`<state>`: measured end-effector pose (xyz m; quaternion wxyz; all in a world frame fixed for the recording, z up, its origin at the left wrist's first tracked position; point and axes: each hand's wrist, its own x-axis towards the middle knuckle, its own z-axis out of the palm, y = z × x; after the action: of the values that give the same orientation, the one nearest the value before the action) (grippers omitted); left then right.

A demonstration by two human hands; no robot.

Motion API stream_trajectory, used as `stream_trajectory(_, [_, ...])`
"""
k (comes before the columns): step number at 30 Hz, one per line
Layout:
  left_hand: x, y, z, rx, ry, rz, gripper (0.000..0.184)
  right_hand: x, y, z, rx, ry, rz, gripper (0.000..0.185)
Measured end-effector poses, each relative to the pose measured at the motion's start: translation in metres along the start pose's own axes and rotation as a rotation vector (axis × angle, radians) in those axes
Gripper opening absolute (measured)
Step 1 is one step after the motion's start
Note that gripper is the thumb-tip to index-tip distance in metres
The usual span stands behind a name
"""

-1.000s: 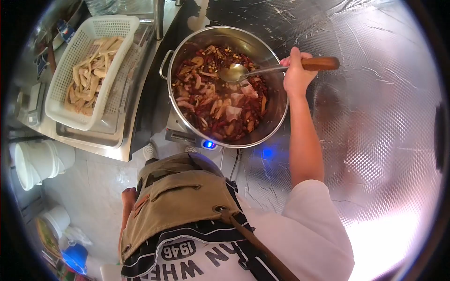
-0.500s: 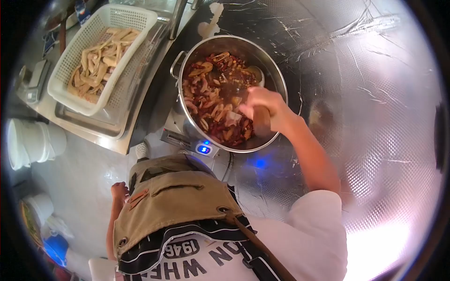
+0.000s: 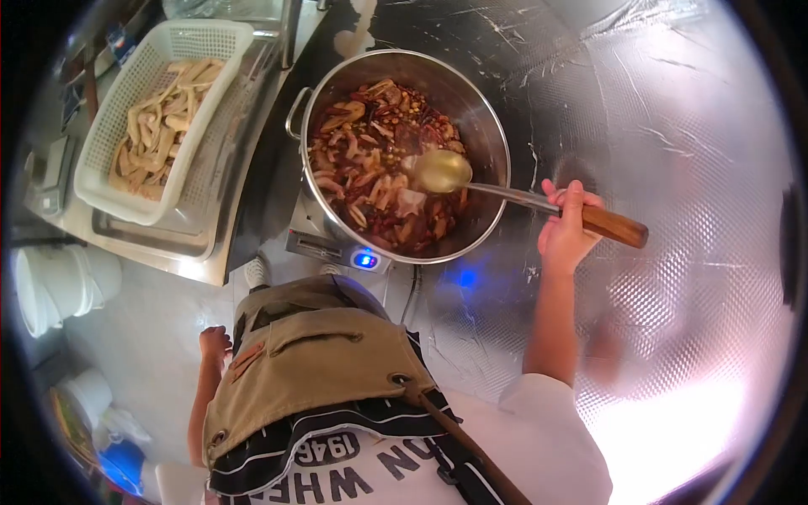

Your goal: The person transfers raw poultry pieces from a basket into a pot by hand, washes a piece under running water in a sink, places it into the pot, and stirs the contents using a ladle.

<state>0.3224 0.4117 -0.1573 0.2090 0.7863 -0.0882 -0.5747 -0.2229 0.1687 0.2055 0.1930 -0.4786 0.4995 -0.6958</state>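
My right hand (image 3: pixel 574 220) grips the wooden handle of a ladle (image 3: pixel 532 199) to the right of a large steel pot (image 3: pixel 491 126). The ladle's shiny, yellowish bowl (image 3: pixel 443 172) hangs over the contents, inside the rim. In the pot lies a reddish-brown mix (image 3: pixel 374 168) of dark red chillies, small round bits and pale meat-like pieces. Down at my left side hangs my left hand (image 3: pixel 215 343), its fingers curled and nothing visible in them, away from the pot.
The pot stands on a cooker with a lit blue display (image 3: pixel 365 260). On the left counter, a white perforated basket (image 3: pixel 88 181) of pale meat pieces sits over a metal tray (image 3: pixel 151 240). White buckets (image 3: pixel 50 286) stand lower left. Foil-like sheeting (image 3: pixel 665 168) covers the right side.
My right hand has moved right, from over the pot to outside its rim. The ladle's bowl, blurred before, now shows clearly above the mix. My left hand stays at my side.
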Motion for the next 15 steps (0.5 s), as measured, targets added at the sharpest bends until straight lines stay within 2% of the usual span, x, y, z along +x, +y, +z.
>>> stream_trajectory(2, [-0.004, 0.017, 0.001, 0.006, -0.006, 0.003, 0.004, -0.006, 0.012, -0.012, -0.046, 0.088, 0.03, 0.014])
stream_trajectory(5, [-0.016, 0.041, 0.007, -0.086, 0.014, -0.098, 0.005, -0.011, 0.035, -0.03, -0.002, 0.248, 0.011, 0.017])
stream_trajectory(8, [-0.02, 0.047, 0.016, -0.025, 0.027, -0.059, 0.006, -0.017, 0.047, -0.034, -0.014, 0.331, 0.033, 0.016])
stream_trajectory(11, [0.005, 0.031, 0.012, 0.145, -0.025, 0.042, 0.008, -0.015, 0.06, -0.036, -0.012, 0.285, 0.011, 0.016])
stream_trajectory(15, [0.008, 0.034, 0.016, 0.098, -0.048, 0.004, 0.008, -0.006, 0.052, -0.011, -0.226, 0.157, 0.073, 0.015])
